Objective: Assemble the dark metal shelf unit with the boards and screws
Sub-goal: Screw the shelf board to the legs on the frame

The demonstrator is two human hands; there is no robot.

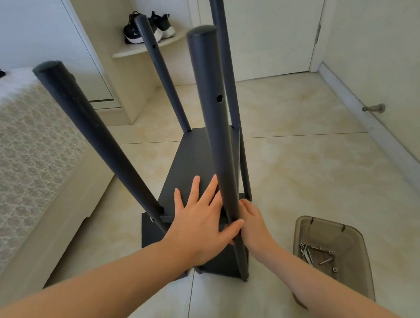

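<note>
**A:** Where is the thing standing?

**B:** The shelf unit point(154, 233) is standing on the floor point(303, 164), just beside the bed point(16, 147). Four poles are pointing up and a board point(191, 155) is lying between them low down.

**A:** Hands?

**B:** The left hand point(200, 216) is lying spread flat on the board, with the thumb resting against the near pole point(213, 121). The right hand point(254, 220) is curling round that same pole from the right. Its fingertips are hiding behind the pole, so I'm reading it as a grip.

**A:** How is it handling?

**B:** I'm guessing stiff painted metal, smooth and probably a bit slippery in a bare hand. The poles are splaying outward, so the frame is likely wobbling wherever joints are loose. I'd be taking hold low on a pole, close to the board, not up near the cap. Pressing on the board is a sensible way to be steadying it.

**A:** Anything around or blocking?

**B:** A tray point(333, 227) is sitting on the floor to the right, apart from the unit, with screws point(315, 255) lying in it, near the right forearm. Sneakers point(150, 26) are sitting on a ledge far back. The bed is crowding the left side. The near pole is covering the joint behind it, so I'm not seeing it.
</note>
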